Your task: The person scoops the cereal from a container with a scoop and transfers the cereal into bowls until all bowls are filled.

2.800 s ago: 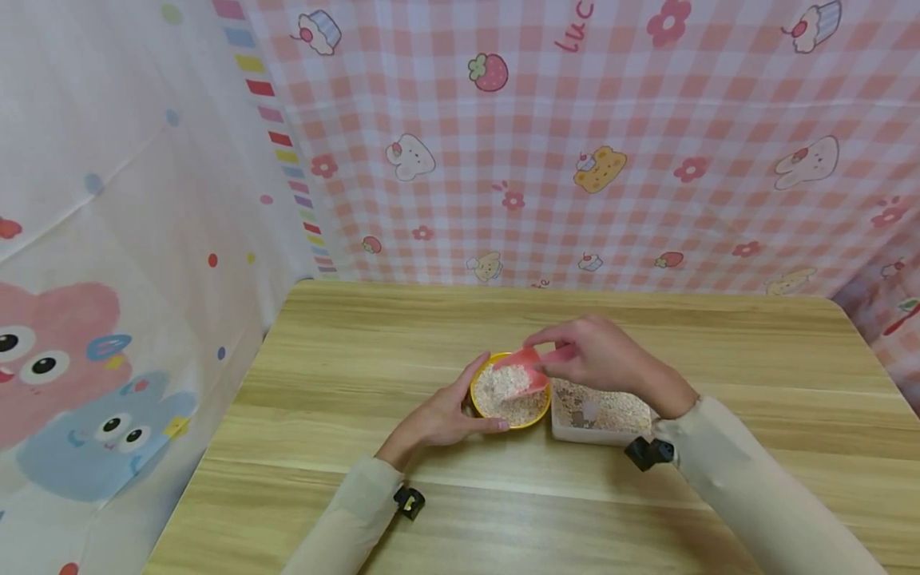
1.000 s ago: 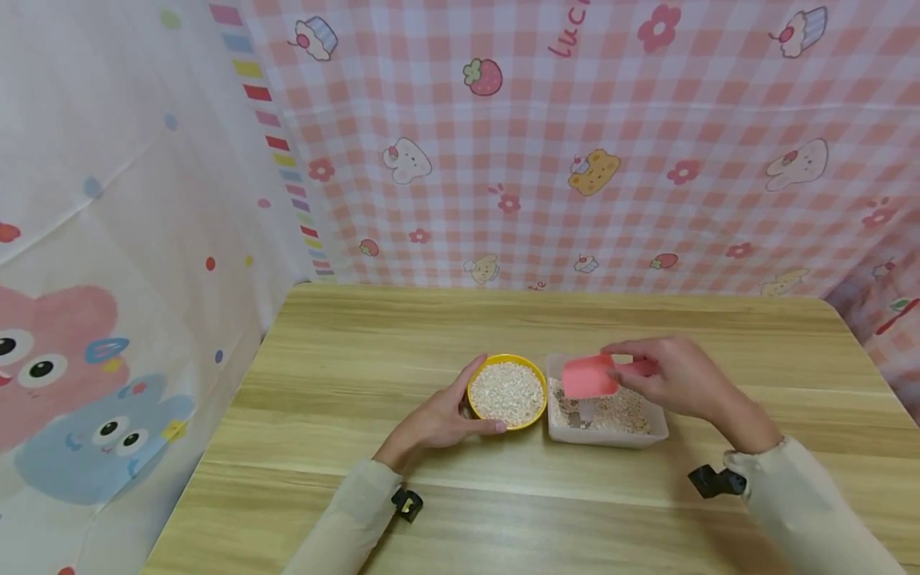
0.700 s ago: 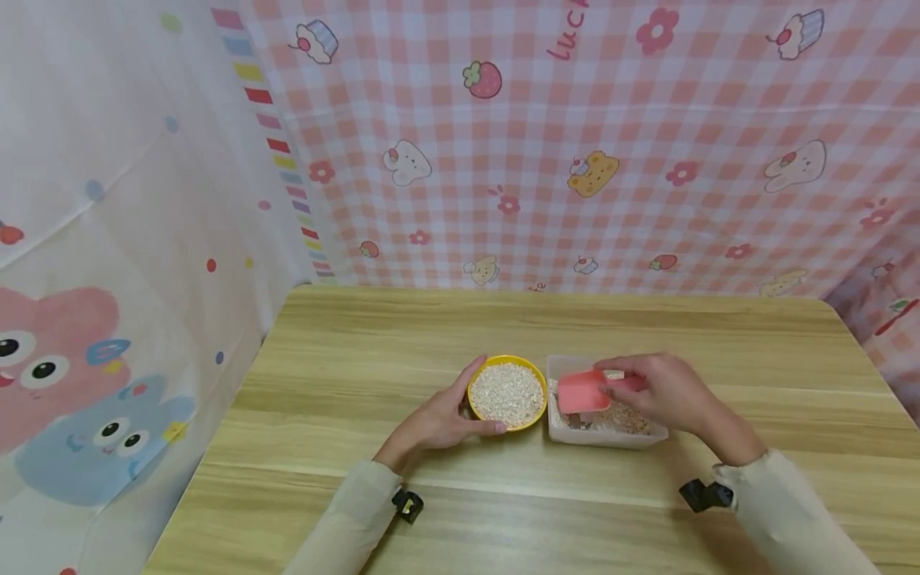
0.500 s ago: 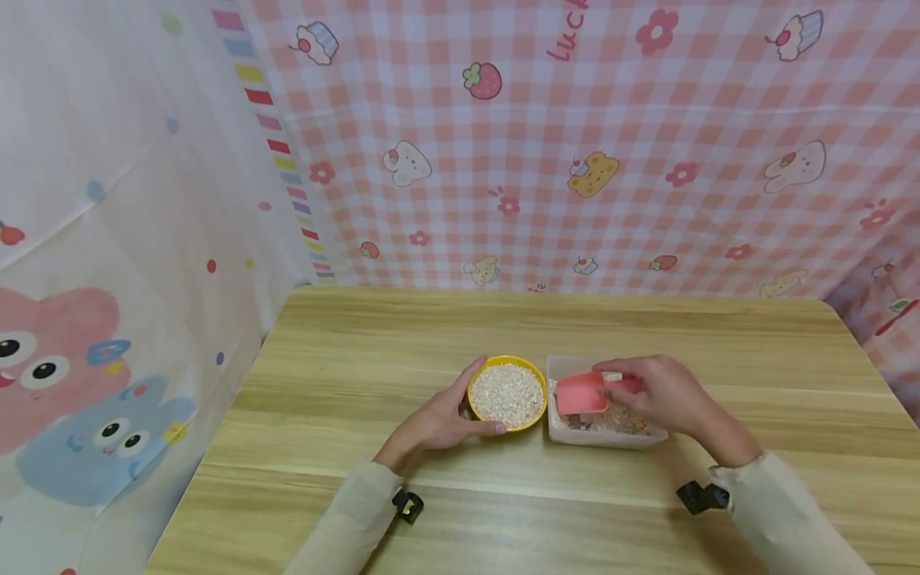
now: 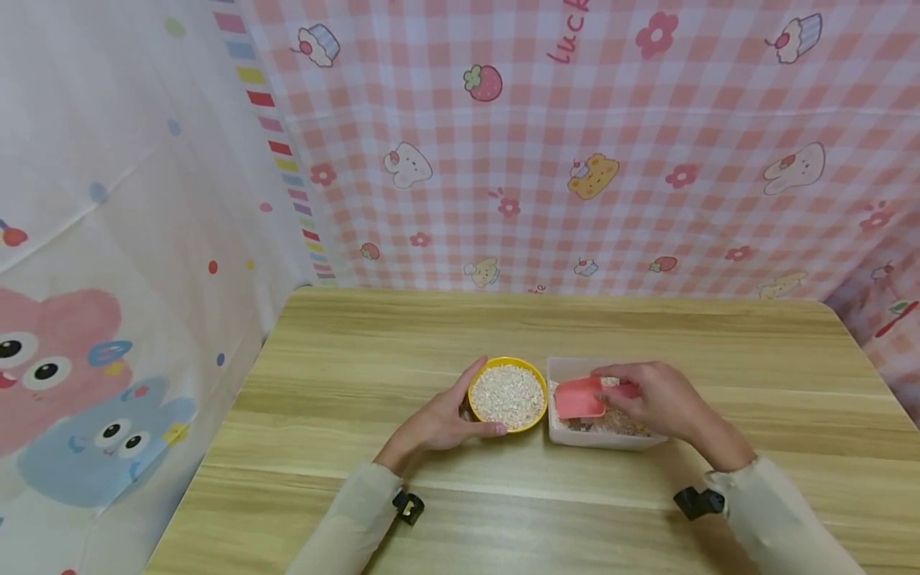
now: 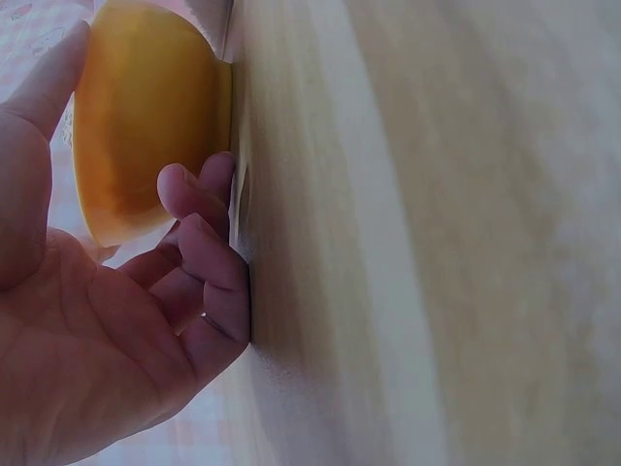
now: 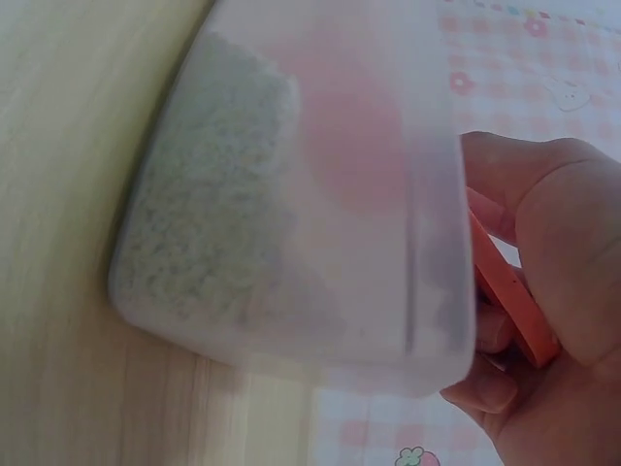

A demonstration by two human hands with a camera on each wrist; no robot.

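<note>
My left hand (image 5: 442, 419) holds a yellow bowl (image 5: 544, 409) on the table, thumb at the near rim and forefinger at the far rim. Pale oat-like flakes (image 5: 507, 395) fill the bowl nearly to its rim. Seen from the left wrist, several curled fingers (image 6: 209, 254) lie beside the bowl's orange-yellow wall (image 6: 146, 107). My right hand (image 5: 657, 398) grips the handle of a pink scoop (image 5: 579, 398), whose blade is inside a translucent plastic box (image 5: 600, 439). More flakes (image 7: 199, 194) show through the box wall in the right wrist view. What the scoop holds is hidden.
The bowl and box stand side by side on a wood-grain table (image 5: 374, 327). A pink checked cloth (image 5: 460, 192) hangs behind the table, and a white printed cloth (image 5: 165, 239) hangs on the left.
The scoop, earlier tilted over the bowl with flakes on it, moved right to the box and then down into it with my right hand. My left hand stays at the bowl.
</note>
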